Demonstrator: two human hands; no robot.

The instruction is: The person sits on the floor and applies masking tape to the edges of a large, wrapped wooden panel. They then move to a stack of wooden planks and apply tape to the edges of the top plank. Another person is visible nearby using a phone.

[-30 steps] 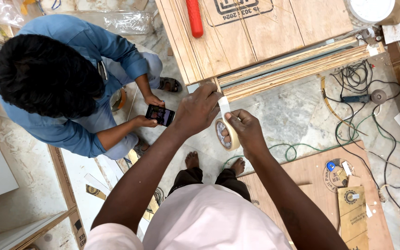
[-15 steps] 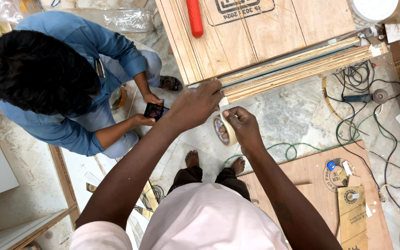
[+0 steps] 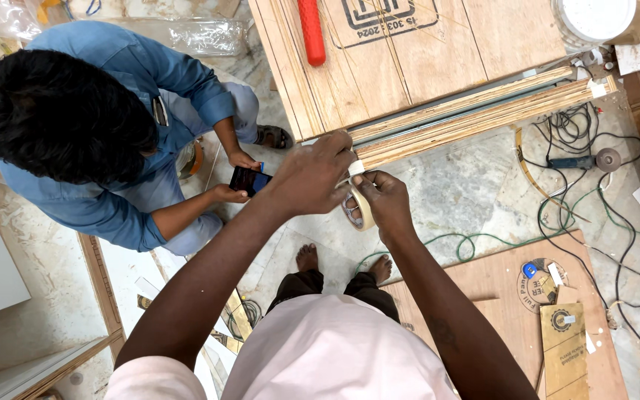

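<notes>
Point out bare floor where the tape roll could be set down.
Bare marble floor lies between the stacked wooden strips and the green cable. Right of it, tangled black cables crowd the floor; left, a crouching person in blue.

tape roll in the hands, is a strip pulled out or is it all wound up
Pulled out: a short pale strip rises from the tape roll in the right hand, pinched by the left hand.

Beige tape roll (image 3: 360, 210), red handle (image 3: 310, 31), blue shirt (image 3: 124, 81), green cable (image 3: 475, 238), pale pink shirt (image 3: 335, 348)
</notes>
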